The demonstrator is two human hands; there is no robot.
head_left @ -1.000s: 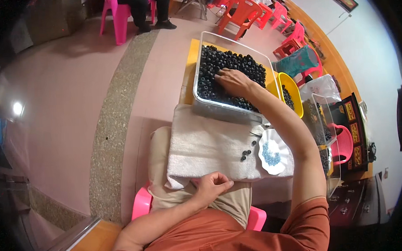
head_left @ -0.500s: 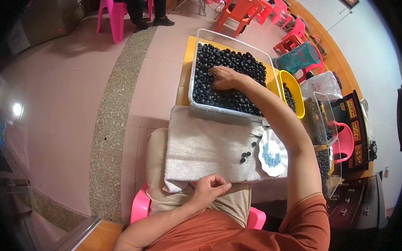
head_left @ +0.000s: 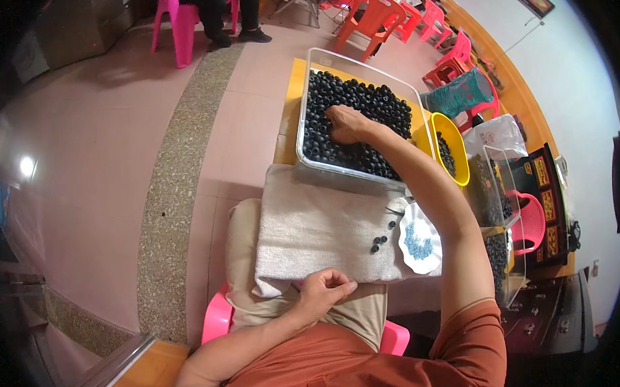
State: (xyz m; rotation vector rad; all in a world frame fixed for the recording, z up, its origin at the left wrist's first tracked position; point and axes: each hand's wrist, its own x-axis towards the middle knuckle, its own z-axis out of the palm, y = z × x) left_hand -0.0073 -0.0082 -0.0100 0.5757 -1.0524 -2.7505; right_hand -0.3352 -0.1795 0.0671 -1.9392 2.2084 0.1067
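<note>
In the far half of a clear plastic bin (head_left: 354, 171), my right hand (head_left: 350, 125) reaches down among many small black hollow round pieces (head_left: 382, 107). Its fingers are curled, and the tips are hidden in the pile. My left hand (head_left: 322, 292) rests over my lap at the near edge of a white towel (head_left: 318, 228), thumb and fingers pinched together; anything between them is too small to make out. A few black pieces (head_left: 375, 249) lie loose on the towel. Beside them sits a white scalloped dish (head_left: 429, 263) with tiny blue beads (head_left: 417, 240), partly behind my right forearm.
A yellow basin (head_left: 464, 166) with more dark pieces stands right of the bin. Clear boxes (head_left: 514, 271) of dark pieces are stacked at my right. Pink and red chairs (head_left: 371, 18) stand farther off. Another person's legs (head_left: 249, 13) show at the top left.
My right hand stays in the bin among the black pieces, its fingers only slightly shifted. The view has moved a little. My left hand holds its pose.
</note>
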